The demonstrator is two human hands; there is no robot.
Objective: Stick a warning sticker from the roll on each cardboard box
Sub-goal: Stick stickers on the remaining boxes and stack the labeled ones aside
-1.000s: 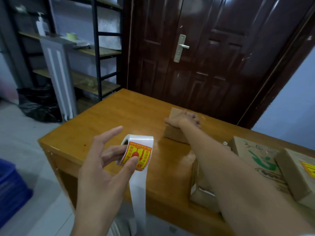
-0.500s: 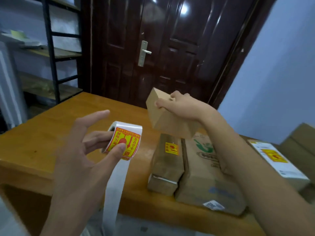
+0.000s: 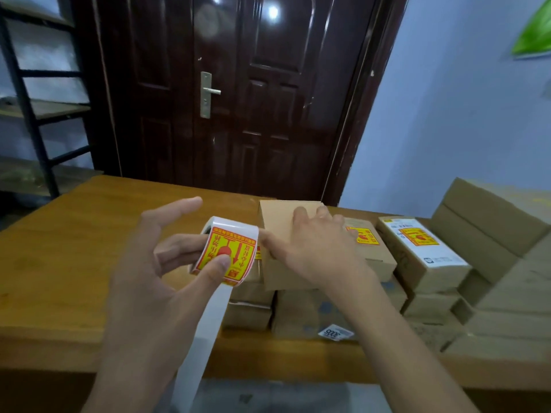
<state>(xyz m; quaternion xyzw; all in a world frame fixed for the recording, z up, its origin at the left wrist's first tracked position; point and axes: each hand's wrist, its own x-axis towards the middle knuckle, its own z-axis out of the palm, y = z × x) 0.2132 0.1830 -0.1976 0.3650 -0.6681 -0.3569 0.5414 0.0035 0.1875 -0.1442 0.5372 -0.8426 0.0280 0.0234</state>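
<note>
Left hand: the left hand (image 3: 167,272) holds the sticker roll (image 3: 228,251) up over the near part of the wooden table (image 3: 74,248), thumb pressed on the outermost red-and-yellow sticker, a finger tucked behind the roll, index finger stretched out free; the same pinch as half a second ago.
Backing strip: a white backing strip (image 3: 202,332) hangs from the roll past the table's front edge.
Right hand: the right hand (image 3: 313,245) lies palm down on the plain cardboard box (image 3: 283,222), fingers curled over its far edge, thumb along its left edge.
Change: half a second ago this box was tilted in the air above the table, gripped from above; now it sits flat on top of the stacked boxes, just right of the roll.
Plain box: its visible top bears no sticker.
Stack beneath: lower boxes (image 3: 298,311) carry it; one has a white barcode label near the front.
Stickered boxes: just right of the hand, a box (image 3: 369,245) and a white-topped box (image 3: 423,248) each show a warning sticker.
Far right: more brown boxes (image 3: 492,234) are piled up.
Background: a dark door (image 3: 238,84) stands behind the table.
</note>
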